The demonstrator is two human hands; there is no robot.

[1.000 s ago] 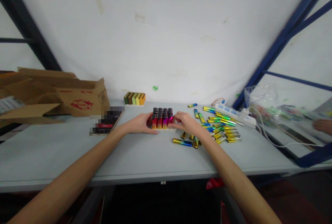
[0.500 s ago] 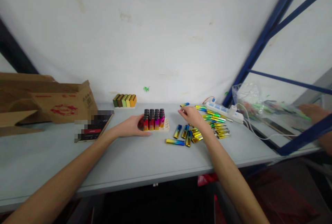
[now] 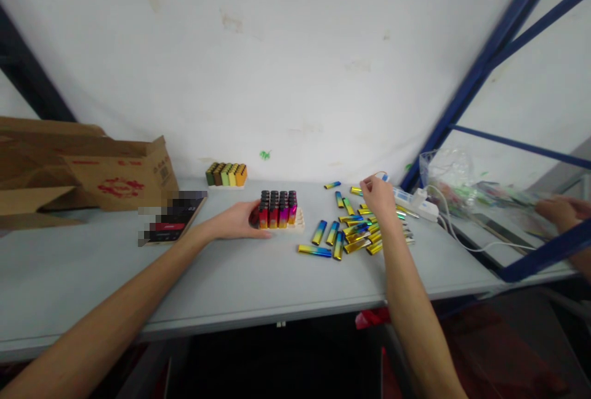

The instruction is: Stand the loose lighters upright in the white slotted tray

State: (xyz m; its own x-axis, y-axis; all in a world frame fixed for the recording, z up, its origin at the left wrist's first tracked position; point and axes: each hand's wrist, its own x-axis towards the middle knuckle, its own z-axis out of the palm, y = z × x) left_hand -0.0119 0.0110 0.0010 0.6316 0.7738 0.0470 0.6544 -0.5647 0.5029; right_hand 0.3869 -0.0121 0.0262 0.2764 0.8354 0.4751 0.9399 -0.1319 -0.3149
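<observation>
Spotter: Read me the feed from the far left.

Operator: A cardboard box [image 3: 122, 183] stands well left of the left fingers; a flat dark device [image 3: 182, 217], partly pixelated, lies nearer them, beside my forearm. Behind those fingers, by the wall, sits a green-to-orange block [image 3: 226, 175].

Spotter: And the hand itself?

Operator: My left forearm slants in from the lower left; the left hand [image 3: 235, 221] lies low on its side, thumb nearest the camera. Thumb and forefinger make a wide curve about the left end of a white tray [image 3: 299, 219]. How firmly they press, I can't tell. Just right of them, red-to-pink lighters [image 3: 277, 209] with black tops stand upright in it, bare slots at its right end.

Spotter: Further right?

Operator: Loose metallic pieces [image 3: 357, 237] spread left of and below the right fingertips. That forearm rises steeply, the right hand [image 3: 381, 194] bent at the wrist, fingertips drawn together; whether they pinch anything, I can't see. A power strip [image 3: 409, 201] runs just right of them, then a plastic bag [image 3: 446, 168] and a co-worker's hand [image 3: 556, 209], well apart.
</observation>
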